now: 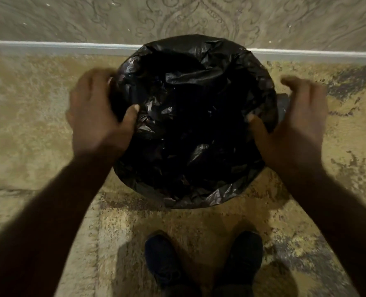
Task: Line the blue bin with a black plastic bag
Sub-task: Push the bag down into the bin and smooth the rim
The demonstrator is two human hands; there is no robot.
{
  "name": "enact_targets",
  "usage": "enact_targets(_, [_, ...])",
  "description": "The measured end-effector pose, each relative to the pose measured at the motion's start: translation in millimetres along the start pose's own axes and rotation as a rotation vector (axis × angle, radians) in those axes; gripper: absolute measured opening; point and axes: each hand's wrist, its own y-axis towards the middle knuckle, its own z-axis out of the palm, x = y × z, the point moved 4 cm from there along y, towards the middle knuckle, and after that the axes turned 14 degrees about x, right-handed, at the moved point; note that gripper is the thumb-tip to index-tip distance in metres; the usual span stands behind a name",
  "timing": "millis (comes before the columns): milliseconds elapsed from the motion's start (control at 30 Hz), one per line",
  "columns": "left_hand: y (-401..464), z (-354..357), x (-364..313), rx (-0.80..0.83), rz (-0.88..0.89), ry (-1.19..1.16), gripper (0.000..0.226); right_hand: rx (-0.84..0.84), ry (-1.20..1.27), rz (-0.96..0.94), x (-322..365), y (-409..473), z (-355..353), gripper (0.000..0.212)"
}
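A crumpled black plastic bag (pixel 195 121) covers the round mouth of the bin and folds over its rim all the way round. The bin's blue body is almost wholly hidden; only a dark sliver of the bin (pixel 284 103) shows at the right edge. My left hand (pixel 98 116) grips the bag at the left rim, thumb inside and fingers outside. My right hand (pixel 293 125) is at the right rim with its thumb on the plastic and its fingers spread and blurred outside the rim.
The bin stands on a mottled tan floor (pixel 38 136) against a patterned wall (pixel 177 20) with a pale baseboard (pixel 49 47). My two dark shoes (pixel 201 260) are just in front of the bin.
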Motion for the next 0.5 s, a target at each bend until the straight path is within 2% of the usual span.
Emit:
enact_targets(67, [-14,7,12,-0.034,-0.193,-0.192,0.063,0.009,0.176,0.235,-21,-10,6,0.057])
enact_targets(133, [-20,15,16,0.024,-0.293,-0.275,0.052,0.087,0.357,0.413,-34,-19,18,0.045])
enact_targets(300, [-14,12,22,0.046,-0.216,-0.167,0.029,0.147,0.349,0.315,-28,-22,30,0.04])
enact_targets(433, [-12,13,23,0.078,-0.208,-0.257,0.021,0.146,0.629,0.271,-32,-22,39,0.043])
enact_targets(500, [-15,16,23,0.068,-0.226,-0.328,0.029,0.151,0.713,0.28,-35,-24,44,0.054])
